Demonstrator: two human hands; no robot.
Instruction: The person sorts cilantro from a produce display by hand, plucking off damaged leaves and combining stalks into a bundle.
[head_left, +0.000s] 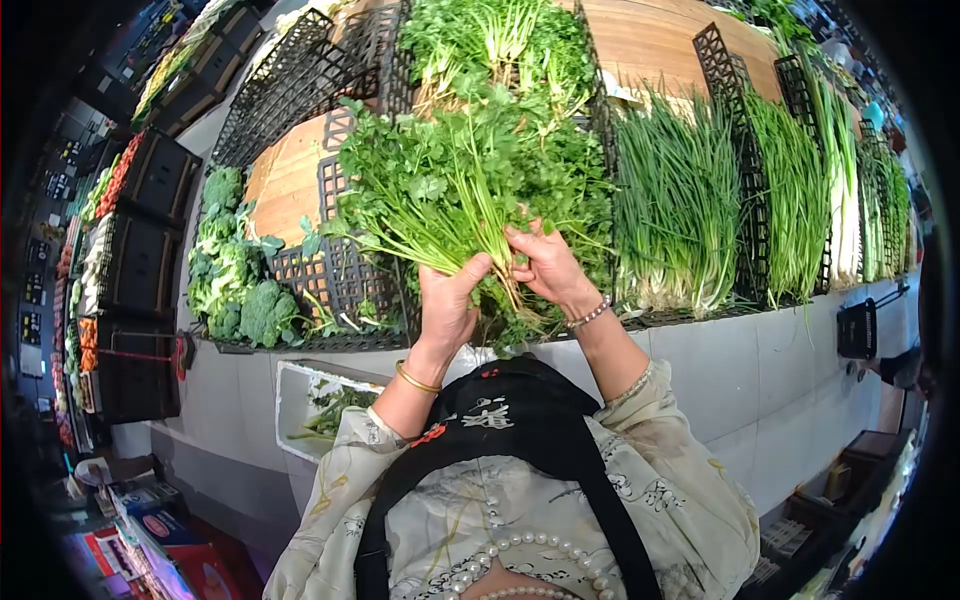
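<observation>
A bunch of cilantro (465,215) with long green stems and pale roots is held in front of me, its leaves pointing away. My left hand (450,298) is closed around the lower stems, thumb on top. At the right side of the same stems, just above the roots, my right hand (548,262) has its fingers bent in a pinch. Its fingertips are partly hidden by stems. Beneath and beyond the bunch lies a heap of loose cilantro (570,185) on the display.
Broccoli (268,312) lies at the left beside a black plastic crate divider (350,285). Green onions (680,200) stand to the right, behind another black divider (752,200). A white foam box (290,400) with green scraps sits on the floor below the display.
</observation>
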